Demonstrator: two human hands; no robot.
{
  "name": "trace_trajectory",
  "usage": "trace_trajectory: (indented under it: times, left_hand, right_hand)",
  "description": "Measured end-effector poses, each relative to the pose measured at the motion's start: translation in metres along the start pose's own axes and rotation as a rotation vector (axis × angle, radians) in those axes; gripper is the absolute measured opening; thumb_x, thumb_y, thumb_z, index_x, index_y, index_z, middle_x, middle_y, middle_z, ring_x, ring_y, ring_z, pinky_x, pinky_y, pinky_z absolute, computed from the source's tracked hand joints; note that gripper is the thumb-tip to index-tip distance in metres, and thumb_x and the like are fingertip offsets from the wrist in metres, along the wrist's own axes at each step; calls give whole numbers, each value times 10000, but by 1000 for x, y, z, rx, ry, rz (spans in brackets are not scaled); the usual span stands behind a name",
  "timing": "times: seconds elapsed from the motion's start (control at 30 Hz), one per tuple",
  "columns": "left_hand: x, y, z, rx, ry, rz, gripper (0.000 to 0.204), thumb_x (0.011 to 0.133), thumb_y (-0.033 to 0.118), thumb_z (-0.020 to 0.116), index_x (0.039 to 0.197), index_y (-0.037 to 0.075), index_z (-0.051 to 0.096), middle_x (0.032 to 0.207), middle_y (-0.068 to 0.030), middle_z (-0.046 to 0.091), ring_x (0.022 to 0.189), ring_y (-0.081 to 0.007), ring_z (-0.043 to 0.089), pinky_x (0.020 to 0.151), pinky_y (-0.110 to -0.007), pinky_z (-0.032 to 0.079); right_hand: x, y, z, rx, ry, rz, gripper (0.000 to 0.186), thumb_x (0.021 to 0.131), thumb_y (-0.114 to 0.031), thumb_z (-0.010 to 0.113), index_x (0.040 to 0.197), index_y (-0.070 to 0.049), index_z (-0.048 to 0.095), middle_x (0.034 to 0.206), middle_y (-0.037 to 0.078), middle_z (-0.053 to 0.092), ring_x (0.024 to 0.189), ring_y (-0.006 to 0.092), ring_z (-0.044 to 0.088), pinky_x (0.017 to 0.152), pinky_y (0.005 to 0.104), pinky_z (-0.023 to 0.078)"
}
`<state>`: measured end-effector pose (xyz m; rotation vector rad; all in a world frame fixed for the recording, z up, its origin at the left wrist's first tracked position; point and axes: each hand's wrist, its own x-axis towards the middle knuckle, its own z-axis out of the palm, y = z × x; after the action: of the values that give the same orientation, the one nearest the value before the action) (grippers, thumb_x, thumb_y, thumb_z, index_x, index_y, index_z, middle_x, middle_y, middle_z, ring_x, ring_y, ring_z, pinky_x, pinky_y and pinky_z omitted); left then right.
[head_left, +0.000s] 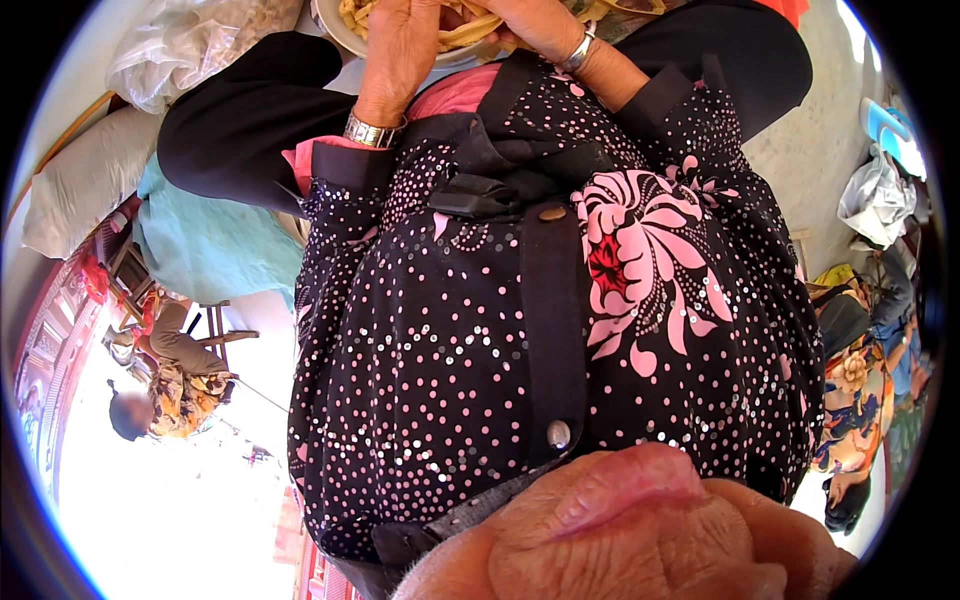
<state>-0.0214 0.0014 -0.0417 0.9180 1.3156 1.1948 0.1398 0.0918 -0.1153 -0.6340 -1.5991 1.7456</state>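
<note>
A pale bowl (350, 42) sits in my lap at the top edge, holding a heap of yellowish-brown flat strips (465, 32) that look like pods or peel. My left hand (405, 40), with a metal watch on its wrist, reaches down over the bowl; its fingertips are cut off by the picture's edge. From the other side comes my right hand (535, 22), a silver bracelet round the wrist. Its fingers curl in among the strips, close to my left hand. What they grip is hidden.
Translucent plastic bags (190, 45) and a pale sack (90, 185) lie to the left, beside a light-blue cloth (215, 225). Another person (185, 380) sits further off on that side. At the right are a person in floral clothing (855, 390) and a whitish bag (878, 200).
</note>
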Motion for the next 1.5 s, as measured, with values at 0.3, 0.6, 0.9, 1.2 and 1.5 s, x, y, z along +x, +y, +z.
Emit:
trace_trajectory:
  times: [0.3, 0.6, 0.9, 1.2, 1.5]
  left_hand:
    - [3, -5, -5, -737, -263, -320, 568, 1102, 439, 415, 1430, -14, 519, 1303, -200, 651, 1024, -353, 709, 927, -475, 598]
    - [11, -14, -8, -931, -331, -403, 618, 1087, 475, 433, 1485, 4, 463, 1399, -193, 601, 1243, -400, 622, 1029, -572, 524]
    - [8, -23, -9, -1140, -388, -420, 587, 1088, 439, 437, 1447, -22, 488, 1375, -214, 600, 1205, -385, 623, 1076, -623, 469]
    - [1, -1, -39, -1211, -213, -247, 342, 1092, 344, 464, 1177, 18, 518, 1041, -110, 590, 889, -253, 616, 1020, -523, 506]
    - [4, -11, -35, -896, -149, -180, 543, 1098, 399, 399, 1196, -80, 637, 962, -116, 680, 784, -236, 644, 862, -479, 565]
  right_hand:
    - [-5, -37, 7, 140, 31, 58, 601, 1123, -472, 335, 1107, 11, 693, 1007, 58, 727, 866, 141, 680, 783, 257, 545]
    - [-14, -43, -3, 6, 75, 162, 587, 1109, -456, 394, 1121, 17, 743, 990, 84, 761, 882, 146, 695, 798, 263, 543]
    - [-16, -16, -10, -127, 198, 96, 548, 1094, -429, 470, 880, 19, 704, 742, 54, 680, 696, 135, 622, 651, 287, 497]
    - [-36, 2, -53, -442, 388, -59, 415, 1026, -243, 543, 687, -12, 608, 571, 39, 503, 541, 128, 475, 546, 309, 396]
    - [-19, -78, -21, -108, -325, 651, 425, 1084, -442, 506, 974, -54, 640, 723, -5, 547, 639, 102, 512, 603, 280, 422]
